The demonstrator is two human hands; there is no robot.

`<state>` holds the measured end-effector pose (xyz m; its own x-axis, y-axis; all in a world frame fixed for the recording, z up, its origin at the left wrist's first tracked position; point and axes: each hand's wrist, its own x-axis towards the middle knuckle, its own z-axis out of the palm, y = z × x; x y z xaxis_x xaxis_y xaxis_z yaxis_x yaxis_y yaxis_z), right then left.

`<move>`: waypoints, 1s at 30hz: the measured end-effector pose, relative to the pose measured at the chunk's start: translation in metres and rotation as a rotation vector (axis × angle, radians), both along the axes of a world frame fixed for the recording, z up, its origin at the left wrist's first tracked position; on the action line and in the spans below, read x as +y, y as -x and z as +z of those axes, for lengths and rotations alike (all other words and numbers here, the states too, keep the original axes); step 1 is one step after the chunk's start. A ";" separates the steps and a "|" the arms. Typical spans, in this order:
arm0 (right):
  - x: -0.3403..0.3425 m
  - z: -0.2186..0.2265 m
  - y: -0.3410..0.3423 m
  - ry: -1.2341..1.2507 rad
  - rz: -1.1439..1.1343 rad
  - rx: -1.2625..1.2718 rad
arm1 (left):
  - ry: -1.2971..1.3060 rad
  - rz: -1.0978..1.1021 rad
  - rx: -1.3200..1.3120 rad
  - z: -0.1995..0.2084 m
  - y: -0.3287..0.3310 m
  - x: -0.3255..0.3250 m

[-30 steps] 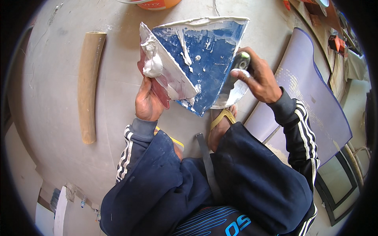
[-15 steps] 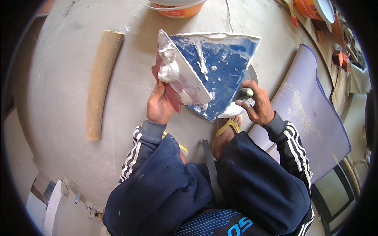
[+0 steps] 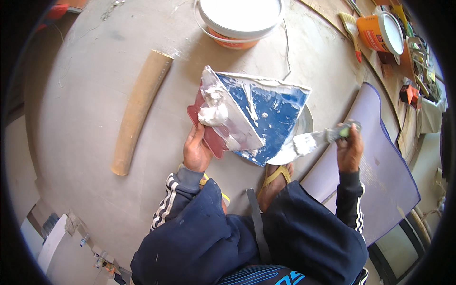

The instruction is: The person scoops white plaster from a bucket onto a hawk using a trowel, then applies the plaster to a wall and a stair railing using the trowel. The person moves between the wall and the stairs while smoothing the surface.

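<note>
My left hand (image 3: 197, 153) grips a dark red flat spreader (image 3: 241, 129) by its lower left edge. A thick lump of white putty (image 3: 213, 114) sits on it. Behind the spreader a blue flat sheet (image 3: 278, 107), smeared with putty along its top edge, overlaps it; whether my left hand also bears it, I cannot tell. Under the sheet shows part of a round grey metal dish (image 3: 306, 121) with white paste. Out to the right, my right hand (image 3: 350, 154) is closed round the handle of a putty knife (image 3: 320, 138), its blade coated white and pointing left.
A large orange-and-white bucket (image 3: 232, 39) stands ahead. On the left lies a brown tube (image 3: 140, 114). A purple mat (image 3: 365, 166) covers the right side. Beyond it are a paintbrush (image 3: 350, 31) and a small orange bucket (image 3: 375, 34). My sandalled foot (image 3: 273, 187) is close below.
My right hand has moved right, drawing the putty knife away from the blue sheet so its blade shows. The view has shifted, and the spreader and sheet sit lower in it.
</note>
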<state>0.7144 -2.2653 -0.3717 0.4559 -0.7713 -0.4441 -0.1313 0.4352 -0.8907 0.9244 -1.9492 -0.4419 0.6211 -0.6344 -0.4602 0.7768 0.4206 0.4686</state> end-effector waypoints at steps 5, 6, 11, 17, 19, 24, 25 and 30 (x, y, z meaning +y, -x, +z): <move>-0.009 0.050 0.014 0.005 -0.125 -0.291 | -0.178 -0.017 -0.111 0.015 -0.004 0.001; -0.004 0.068 0.010 0.035 -0.075 -0.318 | -0.213 -0.036 -0.134 0.019 -0.005 0.000; 0.055 0.109 -0.051 0.618 0.213 -0.206 | -0.352 -0.161 -0.267 0.039 -0.004 0.002; 0.109 0.085 -0.081 1.349 0.581 -0.531 | -0.309 -0.255 -0.226 0.058 0.001 0.001; 0.105 0.080 -0.082 1.361 0.692 -0.572 | -0.336 -0.238 -0.280 0.058 0.006 0.004; 0.125 0.070 -0.084 1.424 0.363 -0.548 | -0.376 -0.191 -0.278 0.059 0.006 -0.002; 0.125 0.073 -0.086 1.436 0.379 -0.523 | -0.372 -0.172 -0.275 0.059 0.005 -0.005; 0.119 0.074 -0.083 1.451 0.432 -0.671 | -0.354 -0.254 -0.325 0.056 0.004 0.001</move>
